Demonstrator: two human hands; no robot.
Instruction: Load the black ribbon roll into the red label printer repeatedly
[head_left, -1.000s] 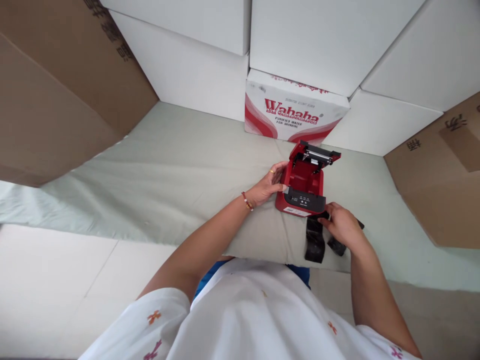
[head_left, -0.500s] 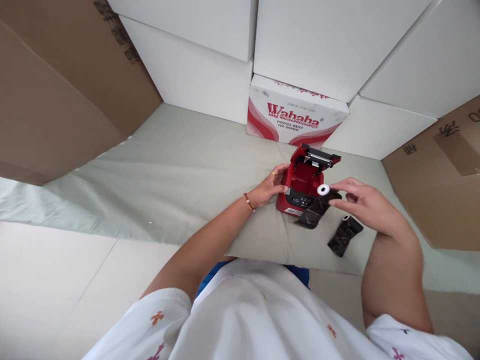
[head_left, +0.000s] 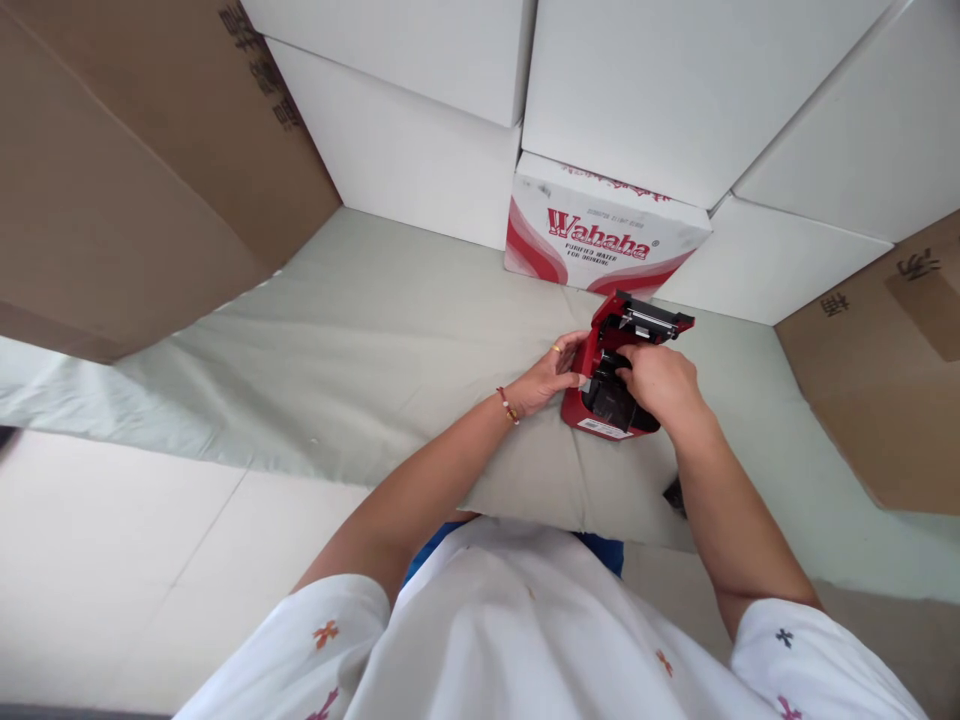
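Observation:
A red and black label printer (head_left: 574,408) stands on the cloth-covered surface with its lid (head_left: 651,318) raised. My left hand (head_left: 551,378) grips the printer's left side, thumb on the front edge and fingers along the wall. Inside the open bay is my right hand (head_left: 660,380), its fingers closed on a black paper roll (head_left: 613,362). A loose dark strip from the roll hangs over the printer's front panel. Another black roll (head_left: 674,495) lies on the cloth, mostly covered by my right forearm.
Behind the printer a white and red Wahaha carton (head_left: 600,235) rests against stacked white boxes (head_left: 405,140). Brown cardboard boxes flank the surface at left (head_left: 165,180) and right (head_left: 885,370). The pale green cloth (head_left: 360,330) drapes over the front edge.
My right hand has moved left and carried the black paper roll into the printer's open bay. My left hand keeps its hold on the printer. The view has shifted slightly.

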